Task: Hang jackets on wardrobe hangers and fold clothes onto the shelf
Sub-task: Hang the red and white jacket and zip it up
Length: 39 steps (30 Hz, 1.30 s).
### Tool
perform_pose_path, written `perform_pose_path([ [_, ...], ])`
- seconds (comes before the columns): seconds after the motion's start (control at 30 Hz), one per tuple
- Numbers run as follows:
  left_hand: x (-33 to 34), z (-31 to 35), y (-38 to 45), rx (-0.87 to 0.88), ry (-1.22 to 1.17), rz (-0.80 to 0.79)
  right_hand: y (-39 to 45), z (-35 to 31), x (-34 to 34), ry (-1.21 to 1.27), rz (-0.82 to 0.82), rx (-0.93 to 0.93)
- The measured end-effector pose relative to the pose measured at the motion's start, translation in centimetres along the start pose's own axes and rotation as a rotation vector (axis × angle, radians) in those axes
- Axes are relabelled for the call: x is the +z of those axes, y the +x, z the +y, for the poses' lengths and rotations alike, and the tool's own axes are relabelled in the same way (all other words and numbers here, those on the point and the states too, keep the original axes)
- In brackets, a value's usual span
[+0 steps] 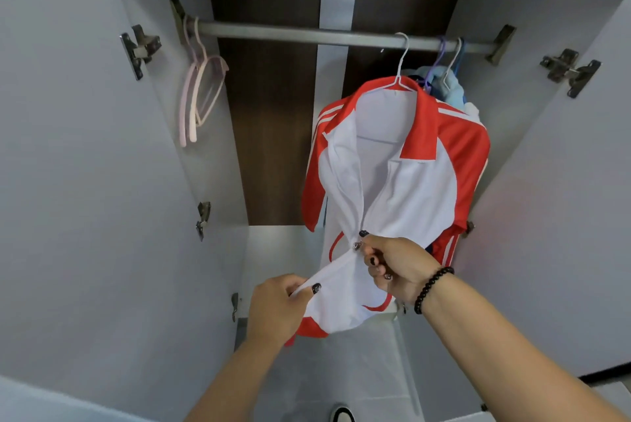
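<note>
Jacket (409, 182), red-white, on hanger (402, 73) from rail (290, 33). Left hand (278, 307) pinches its hem; right hand (396, 263) grips its zip. Pink hangers (199, 97) at rail's left end.

The red-and-white jacket (392, 182) hides most of the clothes (454, 90) hanging behind it.

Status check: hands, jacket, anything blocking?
Left hand grips jacket hem; right hand pinches zipper pull. Jacket on white hanger, front open. Nothing blocking.
</note>
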<state>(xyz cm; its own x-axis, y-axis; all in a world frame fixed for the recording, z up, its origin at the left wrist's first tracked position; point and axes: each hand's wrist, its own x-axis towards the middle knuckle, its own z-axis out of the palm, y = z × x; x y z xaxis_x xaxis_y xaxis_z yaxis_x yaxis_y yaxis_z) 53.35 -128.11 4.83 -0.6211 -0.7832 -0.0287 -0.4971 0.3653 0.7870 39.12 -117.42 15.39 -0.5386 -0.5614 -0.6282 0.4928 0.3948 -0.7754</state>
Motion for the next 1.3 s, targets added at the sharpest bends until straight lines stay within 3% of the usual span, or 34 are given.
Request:
perform_pose_path([
  [0.23,2.8,-0.8,3.5,-0.06,-0.021,0.006,3.8,-4.5,-2.7,0.052,0.001,-0.016],
  [0.37,4.3,0.7,4.7,-0.135,0.076,-0.049,5.9,-6.4,-4.4,-0.088,-0.038,-0.025],
  [0.57,6.5,8.4,8.2,0.2,-0.063,0.027,8.1,-7.1,-5.6,-0.211,-0.111,0.015],
  [0.63,7.3,9.8,9.1,0.225,-0.065,0.041,8.8,-6.8,-6.1,-0.175,-0.142,0.059],
  [0.97,9.4,7.2,11.6,-0.046,0.091,0.015,12.3,-10.3,-8.4,0.06,-0.086,0.074],
  [1.07,9.4,6.0,12.9,-0.122,0.168,-0.078,13.2,-11.3,-8.2,0.025,-0.107,0.048],
  [1.13,9.4,6.9,14.1,-0.05,0.152,-0.121,13.7,-11.5,-7.9,-0.004,-0.127,0.041],
  [1.3,9.6,11.8,17.8,0.235,-0.011,0.004,14.6,-12.3,-7.5,-0.046,-0.102,0.03],
])
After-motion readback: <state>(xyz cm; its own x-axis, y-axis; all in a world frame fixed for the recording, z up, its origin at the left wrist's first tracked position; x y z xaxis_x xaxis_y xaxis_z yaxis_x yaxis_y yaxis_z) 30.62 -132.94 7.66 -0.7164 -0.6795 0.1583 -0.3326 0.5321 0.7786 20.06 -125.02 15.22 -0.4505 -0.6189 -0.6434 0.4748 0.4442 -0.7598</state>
